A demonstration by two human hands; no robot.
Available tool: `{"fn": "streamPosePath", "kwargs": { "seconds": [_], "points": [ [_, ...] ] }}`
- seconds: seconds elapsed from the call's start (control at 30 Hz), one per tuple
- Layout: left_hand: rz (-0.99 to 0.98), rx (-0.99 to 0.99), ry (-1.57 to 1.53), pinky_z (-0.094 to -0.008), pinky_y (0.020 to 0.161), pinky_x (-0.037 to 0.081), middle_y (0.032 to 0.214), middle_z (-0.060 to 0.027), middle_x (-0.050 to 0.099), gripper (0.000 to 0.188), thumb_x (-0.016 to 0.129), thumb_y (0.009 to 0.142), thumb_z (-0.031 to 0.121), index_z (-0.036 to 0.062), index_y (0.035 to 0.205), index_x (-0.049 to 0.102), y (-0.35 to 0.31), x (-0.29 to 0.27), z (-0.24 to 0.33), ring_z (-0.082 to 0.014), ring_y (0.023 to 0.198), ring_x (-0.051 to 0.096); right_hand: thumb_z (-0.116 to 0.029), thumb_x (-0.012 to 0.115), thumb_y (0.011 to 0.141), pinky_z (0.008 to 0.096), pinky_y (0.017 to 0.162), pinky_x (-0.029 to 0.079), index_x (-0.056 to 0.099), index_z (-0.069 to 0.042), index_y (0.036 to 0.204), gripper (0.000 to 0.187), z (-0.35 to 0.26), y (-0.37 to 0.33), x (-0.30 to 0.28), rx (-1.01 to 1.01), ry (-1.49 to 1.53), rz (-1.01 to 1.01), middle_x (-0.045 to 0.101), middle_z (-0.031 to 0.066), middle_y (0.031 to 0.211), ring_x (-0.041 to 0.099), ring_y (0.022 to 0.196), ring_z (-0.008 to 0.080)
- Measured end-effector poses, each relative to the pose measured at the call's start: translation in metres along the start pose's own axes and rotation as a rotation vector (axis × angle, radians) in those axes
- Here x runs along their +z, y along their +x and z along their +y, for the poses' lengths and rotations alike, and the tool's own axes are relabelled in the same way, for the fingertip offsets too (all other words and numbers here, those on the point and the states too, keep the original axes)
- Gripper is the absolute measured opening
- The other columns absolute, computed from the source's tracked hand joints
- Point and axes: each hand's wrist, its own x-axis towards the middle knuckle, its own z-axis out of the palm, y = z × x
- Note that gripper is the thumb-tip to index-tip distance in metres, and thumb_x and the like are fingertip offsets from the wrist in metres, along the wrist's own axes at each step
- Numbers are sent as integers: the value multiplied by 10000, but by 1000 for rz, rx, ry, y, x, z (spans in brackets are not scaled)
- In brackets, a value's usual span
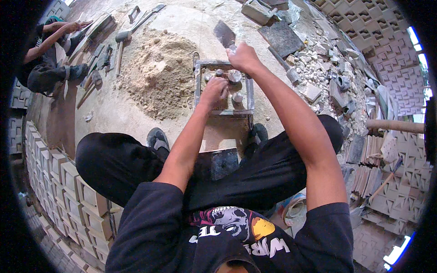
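My right hand (242, 57) is wrapped round the handle of a flat-bladed trowel (224, 34), held over the far right corner of a rectangular mould frame (197, 86). The blade points away and to the left. Inside the frame, over brown sandy material, my left hand (215, 92) has its fingers curled downward; what they hold, if anything, is hidden. Just right of it stand a pale round-topped piece (234, 76) and a smaller pale piece (237, 98). A small dark knob (219, 72) shows beyond the left fingers.
A heap of sandy powder (157, 73) lies left of the frame. Farther left are a mallet (122, 41) and a seated co-worker (50, 54). Rubble (318, 63) covers the ground at right. Stacked patterned blocks (68, 182) line the near left. A dark plate (224, 164) lies between my legs.
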Motion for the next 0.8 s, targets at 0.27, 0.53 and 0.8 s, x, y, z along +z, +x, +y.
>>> {"fn": "streamPosePath", "kwargs": {
  "seconds": [0.27, 0.53, 0.8],
  "points": [
    [545, -636, 93, -423, 793, 456, 898, -194, 610, 204, 569, 820, 131, 12, 982, 602, -15, -87, -67, -371, 888, 577, -365, 558, 849, 476, 816, 490, 564, 154, 922, 524, -12, 23, 82, -162, 26, -118, 594, 352, 909, 595, 915, 470],
    [551, -1081, 148, -434, 920, 408, 1163, -253, 537, 386, 436, 907, 255, -37, 1136, 542, -55, -157, -172, -394, 1073, 516, -399, 517, 881, 492, 757, 483, 588, 113, 859, 518, -51, -35, 211, -114, 156, -439, 608, 333, 835, 615, 849, 450],
    [399, -1098, -232, -338, 1122, 207, 1414, -205, 363, 588, 261, 970, 418, -15, 1346, 394, -66, -140, -248, -310, 1346, 296, -366, 486, 894, 517, 803, 445, 463, 87, 1013, 469, -106, 35, 285, -83, 243, -268, 582, 349, 912, 572, 916, 490]
  ]
}}
